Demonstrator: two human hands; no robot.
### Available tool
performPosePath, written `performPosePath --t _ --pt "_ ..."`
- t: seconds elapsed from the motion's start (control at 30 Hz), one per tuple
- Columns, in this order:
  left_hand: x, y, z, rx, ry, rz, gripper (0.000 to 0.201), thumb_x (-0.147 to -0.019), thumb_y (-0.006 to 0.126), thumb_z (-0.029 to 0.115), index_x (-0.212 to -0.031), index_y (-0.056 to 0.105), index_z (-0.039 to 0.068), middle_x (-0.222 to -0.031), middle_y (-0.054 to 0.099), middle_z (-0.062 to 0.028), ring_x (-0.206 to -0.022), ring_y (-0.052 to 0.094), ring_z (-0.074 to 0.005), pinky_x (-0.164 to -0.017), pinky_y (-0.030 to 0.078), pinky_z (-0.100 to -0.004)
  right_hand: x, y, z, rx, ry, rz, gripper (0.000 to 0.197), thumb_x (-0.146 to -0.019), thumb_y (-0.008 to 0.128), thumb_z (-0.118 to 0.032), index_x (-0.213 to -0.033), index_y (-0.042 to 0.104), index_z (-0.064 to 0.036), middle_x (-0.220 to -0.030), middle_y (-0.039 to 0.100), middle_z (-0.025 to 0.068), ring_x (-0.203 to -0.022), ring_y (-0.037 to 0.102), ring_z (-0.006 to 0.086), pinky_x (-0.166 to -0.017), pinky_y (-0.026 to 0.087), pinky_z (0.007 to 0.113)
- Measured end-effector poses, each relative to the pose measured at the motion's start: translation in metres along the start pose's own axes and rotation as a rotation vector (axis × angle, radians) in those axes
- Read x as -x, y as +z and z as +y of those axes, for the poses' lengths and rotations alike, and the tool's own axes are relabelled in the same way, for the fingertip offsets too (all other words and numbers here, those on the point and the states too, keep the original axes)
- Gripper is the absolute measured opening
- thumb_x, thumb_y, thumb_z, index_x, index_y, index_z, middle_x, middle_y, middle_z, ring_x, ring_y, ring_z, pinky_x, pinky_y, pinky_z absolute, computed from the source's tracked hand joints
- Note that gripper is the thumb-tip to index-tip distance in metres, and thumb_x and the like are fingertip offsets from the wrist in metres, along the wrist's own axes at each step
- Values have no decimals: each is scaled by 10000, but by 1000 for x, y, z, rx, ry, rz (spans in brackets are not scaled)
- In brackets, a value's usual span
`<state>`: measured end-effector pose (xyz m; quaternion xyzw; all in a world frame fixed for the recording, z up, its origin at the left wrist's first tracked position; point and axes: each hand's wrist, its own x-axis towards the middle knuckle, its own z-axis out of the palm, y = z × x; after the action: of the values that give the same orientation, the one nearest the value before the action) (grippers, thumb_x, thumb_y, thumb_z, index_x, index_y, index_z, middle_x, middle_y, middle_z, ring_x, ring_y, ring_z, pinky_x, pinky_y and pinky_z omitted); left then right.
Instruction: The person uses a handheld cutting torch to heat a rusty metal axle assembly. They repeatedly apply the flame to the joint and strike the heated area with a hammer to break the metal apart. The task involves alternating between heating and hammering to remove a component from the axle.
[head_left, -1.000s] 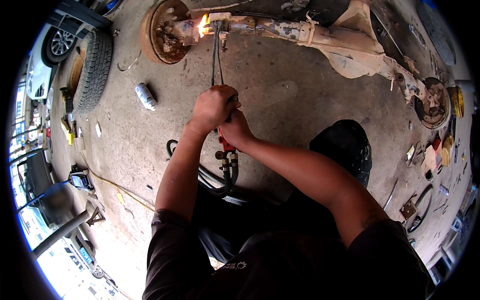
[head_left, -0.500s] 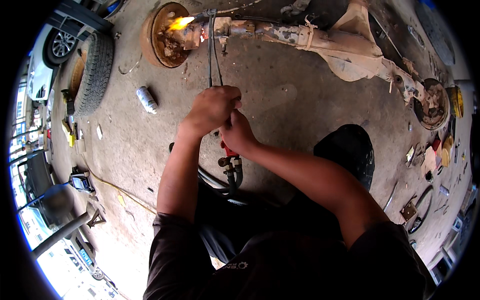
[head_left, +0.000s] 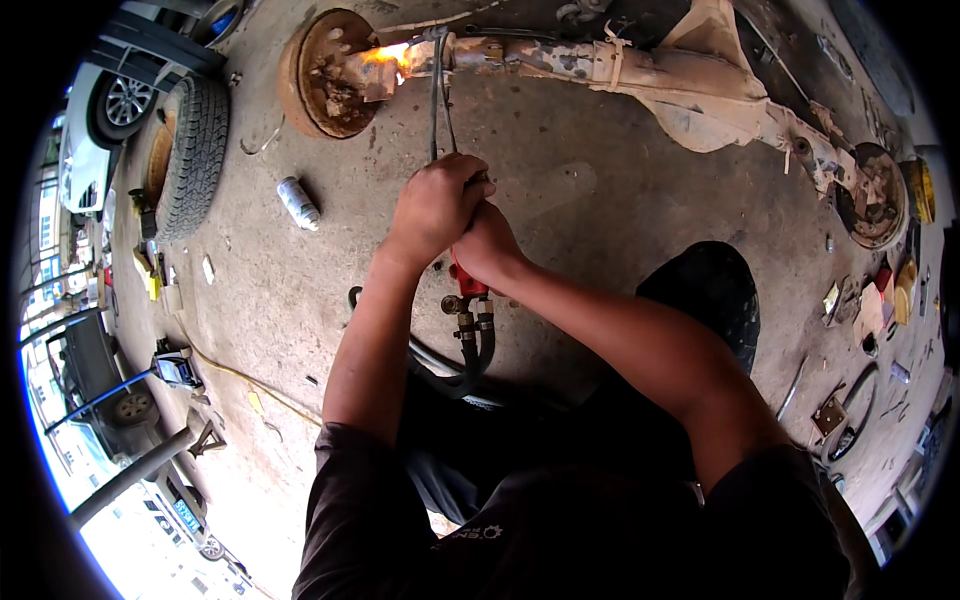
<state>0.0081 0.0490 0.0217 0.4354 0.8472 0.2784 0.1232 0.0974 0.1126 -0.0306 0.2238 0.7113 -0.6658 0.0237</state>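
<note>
Both my hands are closed around a gas cutting torch [head_left: 471,283], its red handle end and valves showing below them. My left hand [head_left: 436,208] grips farther forward, and my right hand [head_left: 489,247] is pressed against it from behind. Thin metal tubes run from my fists to the torch head, which is over a rusty vehicle axle [head_left: 570,62]. An orange flame [head_left: 388,54] plays leftward on the axle tube beside the rusty wheel hub [head_left: 335,105]; the metal there glows. My fingers hide the middle of the torch.
Dark hoses [head_left: 468,355] hang from the torch towards my legs. A spray can [head_left: 297,203] lies on the concrete floor, with a loose tyre [head_left: 197,155] to its left. The other hub [head_left: 872,200] is at far right, near scattered parts. A yellowish hose [head_left: 235,375] crosses the lower left.
The torch head and flame have shifted to the right along the axle, and the flame looks shorter against the metal. Both hands moved slightly right and kept their hold.
</note>
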Motion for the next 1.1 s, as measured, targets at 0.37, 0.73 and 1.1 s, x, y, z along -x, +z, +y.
performPosePath --t 0.37,0.73,1.1 --pt "-13 1 15 -12 -143 7 241 -843 741 202 -1033 738 53 -1007 734 -163 -930 701 -368 -828 552 -427 4 -34 -29 -208 226 -144 236 -936 526 -119 -1064 614 59 -878 692 154 -793 702 239 -646 540 400" --pt "-23 15 12 -82 -144 39 195 -835 722 252 -928 721 80 -963 718 -133 -909 685 -361 -798 547 -465 -12 -31 3 -385 99 -147 102 -976 502 -98 -964 544 -6 -755 592 78 -539 594 173 -444 491 350" --pt "-25 16 3 -88 -76 54 193 -839 715 236 -929 702 65 -963 695 -143 -941 667 -369 -815 534 -473 -20 -26 6 -219 163 -120 281 -944 531 -158 -1111 616 51 -993 705 221 -931 714 311 -728 542 426"
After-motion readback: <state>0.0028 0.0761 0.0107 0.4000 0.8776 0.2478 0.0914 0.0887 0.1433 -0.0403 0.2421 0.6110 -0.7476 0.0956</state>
